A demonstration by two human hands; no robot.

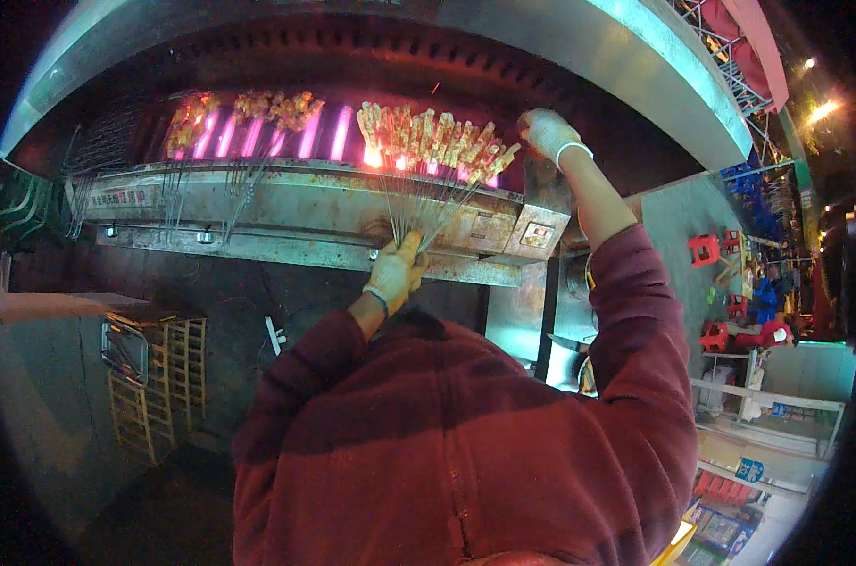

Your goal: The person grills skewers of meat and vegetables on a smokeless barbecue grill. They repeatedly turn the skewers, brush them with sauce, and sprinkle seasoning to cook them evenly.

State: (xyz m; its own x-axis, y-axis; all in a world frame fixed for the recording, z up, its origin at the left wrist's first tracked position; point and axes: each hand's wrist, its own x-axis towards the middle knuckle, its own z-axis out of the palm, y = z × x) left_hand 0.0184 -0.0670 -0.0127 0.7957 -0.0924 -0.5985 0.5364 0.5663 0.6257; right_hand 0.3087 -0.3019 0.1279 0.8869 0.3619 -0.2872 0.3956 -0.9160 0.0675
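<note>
My left hand (395, 274), in a pale work glove, is closed round the metal ends of a fanned bunch of meat skewers (432, 137). Their meat lies in a row over the glowing grill (324, 212), and the bare rods converge toward me across its front edge. Just beyond the right end of that row, my right hand (550, 137) is raised above the grill, also gloved. Its fingers are curled together; what they hold, if anything, is too small to tell. Two more clusters of skewers (282, 111) rest over the heat farther left.
A curved metal hood (673, 66) arches over the back of the grill. Many bare skewers (102, 141) lie at its left end. A switch box (538, 234) sits at the right front. Wooden racks (159, 377) stand low left; red stools (703, 250) are off to the right.
</note>
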